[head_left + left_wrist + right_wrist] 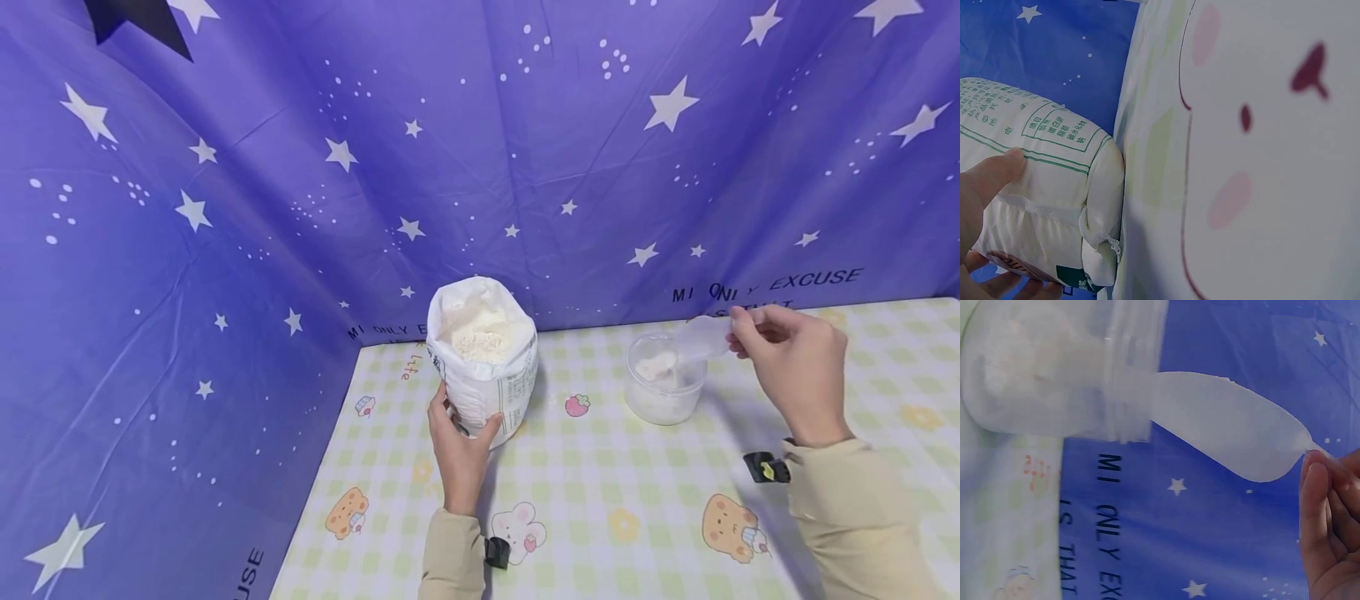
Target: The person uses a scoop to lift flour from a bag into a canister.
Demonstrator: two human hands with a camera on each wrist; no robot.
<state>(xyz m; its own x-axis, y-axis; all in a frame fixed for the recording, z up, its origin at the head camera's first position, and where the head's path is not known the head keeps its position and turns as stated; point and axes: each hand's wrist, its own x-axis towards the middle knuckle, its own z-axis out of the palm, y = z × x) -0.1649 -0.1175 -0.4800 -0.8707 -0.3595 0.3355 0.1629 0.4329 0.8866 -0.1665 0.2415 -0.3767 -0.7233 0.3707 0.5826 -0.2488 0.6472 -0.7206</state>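
**Scoop (pixel 705 337) at tub (pixel 666 407) mouth, bag (pixel 504 396) in L hand (pixel 459 454)**

I'm gripping the bag low on its near side w/ my L hand, thumb one side, fingers the other. Bag's standing open on the table (pixel 585 492), pale powder (pixel 480 340) showing inside. My R hand (pixel 801 367) is pinching the scoop handle; scoop's slanting down into the tub, can't tell if it's touching the rim. Clear tub's sitting right of the bag, some powder lying in it. Hands are working well apart. Blue starry cloth (pixel 480 158) is hanging behind.
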